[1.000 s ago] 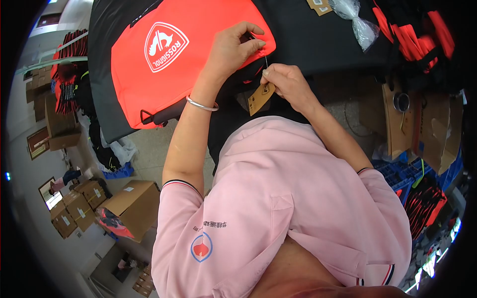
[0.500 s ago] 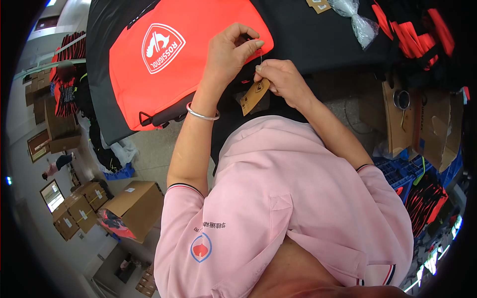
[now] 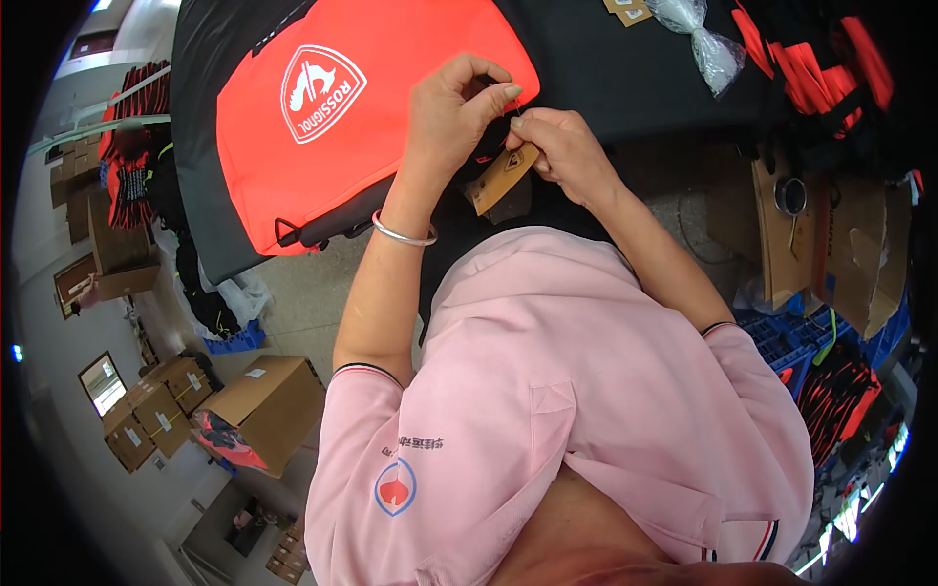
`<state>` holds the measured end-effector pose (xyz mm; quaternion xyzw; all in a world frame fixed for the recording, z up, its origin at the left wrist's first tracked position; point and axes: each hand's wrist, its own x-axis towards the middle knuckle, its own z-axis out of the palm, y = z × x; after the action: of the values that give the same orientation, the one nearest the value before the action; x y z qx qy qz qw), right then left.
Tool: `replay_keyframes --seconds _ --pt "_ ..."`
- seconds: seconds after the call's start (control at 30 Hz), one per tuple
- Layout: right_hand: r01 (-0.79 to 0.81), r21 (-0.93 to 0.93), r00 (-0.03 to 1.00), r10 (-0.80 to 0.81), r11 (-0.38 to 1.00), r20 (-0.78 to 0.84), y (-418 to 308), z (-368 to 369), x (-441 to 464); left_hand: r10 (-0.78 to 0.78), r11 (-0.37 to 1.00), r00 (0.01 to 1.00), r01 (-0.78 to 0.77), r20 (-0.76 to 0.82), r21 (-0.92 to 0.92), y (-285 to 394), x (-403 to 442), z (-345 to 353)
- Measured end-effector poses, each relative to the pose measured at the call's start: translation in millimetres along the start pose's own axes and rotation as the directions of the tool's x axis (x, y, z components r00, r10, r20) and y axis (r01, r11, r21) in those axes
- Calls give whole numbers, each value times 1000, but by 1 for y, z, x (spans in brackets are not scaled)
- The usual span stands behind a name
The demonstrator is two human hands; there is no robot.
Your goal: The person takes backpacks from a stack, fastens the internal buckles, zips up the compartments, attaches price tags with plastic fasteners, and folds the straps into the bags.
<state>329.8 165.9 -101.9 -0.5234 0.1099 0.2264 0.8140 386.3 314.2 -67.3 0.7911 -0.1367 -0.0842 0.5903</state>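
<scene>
A bright orange bag (image 3: 391, 127) with a white Rossignol logo and black parts lies on a black-covered table (image 3: 200, 195). At its near right corner, my left hand (image 3: 452, 112) is closed, thumb and index finger pinched; the small thing between them is too hidden to name. Just below and right of those fingertips, my right hand (image 3: 570, 154) pinches the upper end of a brown card tag (image 3: 506, 179), which hangs down and to the left beside the bag's black edge. The tag's string is barely visible between the two hands.
At the back right of the table lie brown cards (image 3: 630, 12), a clear plastic bundle (image 3: 705, 49) and orange-and-black straps (image 3: 811, 78). Open cartons (image 3: 831, 239) and blue crates (image 3: 782, 337) stand on the right; more cartons (image 3: 264, 405) stand on the left.
My right hand has moved up toward my left fingertips, bringing the tag with it and shortening the visible string. My left hand stays at the bag's corner, shifted slightly left overall.
</scene>
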Motion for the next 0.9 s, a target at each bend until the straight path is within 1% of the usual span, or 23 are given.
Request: replay_keyframes --seconds 0.03,0.1,0.13,0.2,0.23,0.3,0.33,0.4,0.43,0.5,0.53,0.6,0.63,0.7,0.73,0.8,0.83,0.87,0.9 --pt "1 1 1000 -1 1000 1 -1 1 1 1 1000 1000 -1 0 2 -1 -2 -1" --pt "110 -136 992 -117 985 -48 -3 3 4 15 997 999 -19 -48 -80 -5 -7 -1" --pt "112 -136 992 -119 984 -48 -1 2 7 16 997 999 -20 -47 -79 -4 -8 -3" --pt "200 -355 973 -227 913 -35 6 -3 10 -184 980 980 177 -78 -86 -3 -13 -7" --pt "204 -355 973 -229 913 -30 4 -4 10 -182 981 980 175 -82 -83 -3 -14 -7" --pt "153 -482 974 -213 863 -73 -1 -3 8 -182 971 978 195 -102 135 -2 -16 -6" --pt "155 -483 974 -214 862 -70 1 -2 8 -182 971 978 195 -105 136 -1 -16 -4" --pt "237 -358 949 -294 903 -112 6 -1 10 -153 946 987 159 -43 283 4 -15 -1" --pt "241 -360 949 -297 901 -108 9 -2 12 -149 946 988 156 -46 284 6 -13 1" --pt "331 -473 911 -408 816 -66 14 -6 16 -193 946 980 199 -49 258 9 -10 5" --pt "334 -474 910 -410 815 -64 14 -7 16 -190 946 980 197 -51 257 9 -7 6" --pt "305 -551 913 -404 777 -63 12 -7 15 -218 938 974 225 -54 262 9 -1 7" --pt "308 -552 912 -407 775 -62 12 -7 16 -214 939 975 221 -55 262 9 1 7" --pt "310 -606 898 -435 732 -65 13 -7 16 -247 943 968 233 32 238 7 3 7" --pt "312 -607 897 -437 731 -65 13 -7 16 -245 943 969 231 32 238 5 4 7" --pt "303 -586 902 -425 751 -79 14 -6 15 -174 956 984 161 32 245 0 3 7" --pt "305 -587 901 -427 750 -77 11 -5 14 -172 956 985 159 30 245 0 3 7" --pt "212 -355 961 -261 910 -95 8 -5 11 -78 960 997 76 -3 269 -1 0 8" --pt "81 -101 994 -87 992 -66 6 -4 8 17 955 999 -6 -33 295 -3 -3 9"
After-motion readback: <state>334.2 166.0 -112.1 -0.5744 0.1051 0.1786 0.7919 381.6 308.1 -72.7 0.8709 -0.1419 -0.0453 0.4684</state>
